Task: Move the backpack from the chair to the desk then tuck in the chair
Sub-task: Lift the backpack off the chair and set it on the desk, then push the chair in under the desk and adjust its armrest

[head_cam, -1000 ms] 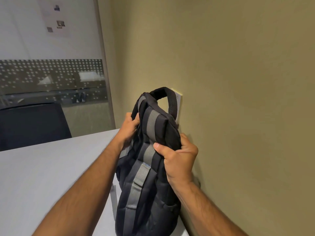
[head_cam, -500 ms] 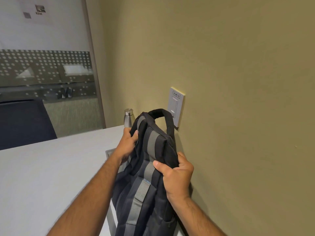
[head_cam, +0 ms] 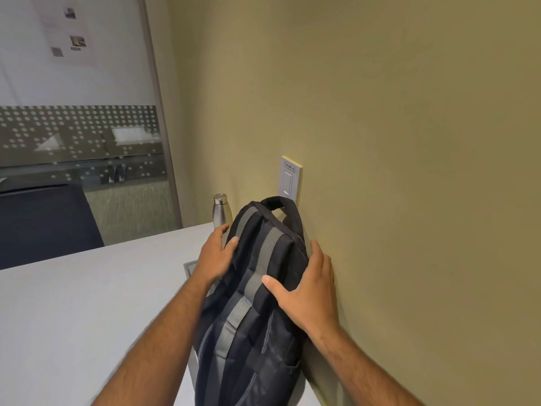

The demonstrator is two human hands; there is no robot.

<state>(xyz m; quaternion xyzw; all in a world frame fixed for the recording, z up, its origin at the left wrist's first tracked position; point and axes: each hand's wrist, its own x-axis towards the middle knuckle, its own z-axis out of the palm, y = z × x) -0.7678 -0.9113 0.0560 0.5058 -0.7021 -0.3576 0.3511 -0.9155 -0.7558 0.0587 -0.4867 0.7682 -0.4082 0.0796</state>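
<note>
A black backpack [head_cam: 263,332] with grey straps stands on the white desk [head_cam: 87,317], leaning against the olive wall, its top handle up. My left hand [head_cam: 215,256] lies on the bag's upper left side with fingers stretched out. My right hand [head_cam: 307,291] rests flat on its upper right side, thumb on a grey strap, fingers between bag and wall. Neither hand is clenched on the fabric. The chair that the bag came from is out of view.
A steel bottle [head_cam: 221,212] stands on the desk just behind the bag, near my left fingertips. A wall switch [head_cam: 289,180] is above the handle. A grey desk inset [head_cam: 190,268] lies left of the bag. A dark chair back [head_cam: 44,224] stands beyond the desk, before a glass partition [head_cam: 87,142].
The backpack has come down onto the desk against the wall. Both hands have loosened from a tight grip to flat, outstretched fingers on its sides.
</note>
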